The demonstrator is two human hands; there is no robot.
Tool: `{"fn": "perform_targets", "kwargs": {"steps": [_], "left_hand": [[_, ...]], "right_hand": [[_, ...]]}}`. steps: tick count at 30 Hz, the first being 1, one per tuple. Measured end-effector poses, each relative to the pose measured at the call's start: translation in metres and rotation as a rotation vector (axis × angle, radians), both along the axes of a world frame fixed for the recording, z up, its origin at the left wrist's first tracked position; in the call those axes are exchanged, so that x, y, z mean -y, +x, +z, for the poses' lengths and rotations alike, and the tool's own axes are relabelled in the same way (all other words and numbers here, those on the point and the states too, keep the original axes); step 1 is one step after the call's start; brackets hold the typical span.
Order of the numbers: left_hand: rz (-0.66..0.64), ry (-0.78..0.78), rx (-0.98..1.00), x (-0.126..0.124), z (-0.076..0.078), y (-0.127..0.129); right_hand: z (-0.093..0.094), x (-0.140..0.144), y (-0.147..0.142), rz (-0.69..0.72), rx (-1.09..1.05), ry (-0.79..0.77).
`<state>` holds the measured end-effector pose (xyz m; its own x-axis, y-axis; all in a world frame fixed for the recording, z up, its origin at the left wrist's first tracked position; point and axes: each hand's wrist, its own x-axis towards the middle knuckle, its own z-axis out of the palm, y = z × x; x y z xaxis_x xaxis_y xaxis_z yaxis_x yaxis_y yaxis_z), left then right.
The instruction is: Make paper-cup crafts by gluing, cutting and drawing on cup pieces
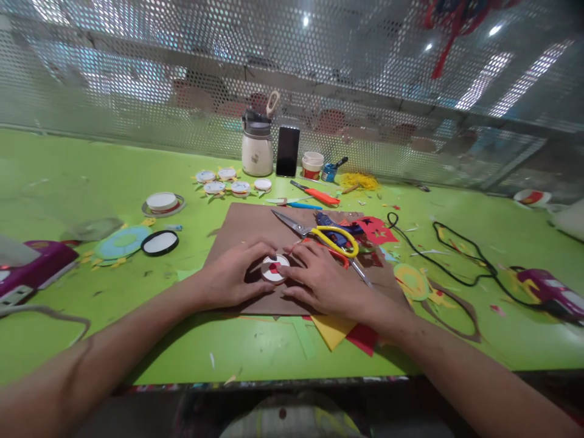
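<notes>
Bare forearms (59, 377) are seen at the lower left and lower right of the frame. At its centre, a small white disc (274, 268) with a red piece on its face is held by the left hand (237, 274), whose grip is narrowed around the rim, thumb below and fingers above. The disc is also touched by the fingertips of the right hand (326, 281), loosely curled; whether anything is pinched in that grip cannot be told.

Both hands are placed over a flat brown board (250, 222), laid on the green desk (173, 365). Between the board's near edge and the desk's front edge, yellow paper (336, 331) and red paper (367, 339) are spread. Just beyond the right hand, movement is bounded by scissors (303, 230) with metal blades and looped yellow handles. Beyond these, toward the right, a red sheet (374, 230) pierced with cut-outs is seen.

At upper centre, a rounded white bottle (257, 151) and a dark, rectangular phone (288, 152) are stood before a perforated screen (182, 67).
</notes>
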<state>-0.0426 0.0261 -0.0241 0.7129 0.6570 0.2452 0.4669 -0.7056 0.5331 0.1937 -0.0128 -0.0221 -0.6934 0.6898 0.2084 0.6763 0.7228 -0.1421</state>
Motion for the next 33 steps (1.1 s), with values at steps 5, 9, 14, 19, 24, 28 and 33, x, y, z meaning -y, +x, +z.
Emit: {"fn": "perform_targets", "kwargs": {"steps": [5, 9, 14, 19, 24, 28, 33], "left_hand": [[-0.04, 0.075, -0.068, -0.001, -0.002, -0.003], [-0.051, 0.089, -0.074, -0.001, -0.004, -0.004], [-0.056, 0.097, -0.059, -0.001, -0.006, -0.005], [-0.059, 0.105, -0.05, -0.001, -0.01, -0.007], [-0.058, 0.094, -0.037, 0.0, -0.011, -0.007], [-0.06, 0.109, -0.017, 0.0, -0.012, -0.007], [-0.064, 0.114, -0.027, 0.001, -0.013, -0.007]], "right_hand": [[0.002, 0.0, 0.0, -0.001, 0.004, -0.022], [0.004, 0.0, -0.001, -0.005, 0.011, -0.027], [0.005, 0.001, -0.001, 0.008, 0.006, -0.023], [0.006, 0.003, 0.0, -0.003, -0.006, -0.045], [0.005, 0.002, 0.0, -0.005, -0.025, -0.06], [0.003, 0.001, 0.002, -0.006, -0.061, -0.079], [0.001, -0.002, 0.009, -0.05, -0.234, -0.056]]}}
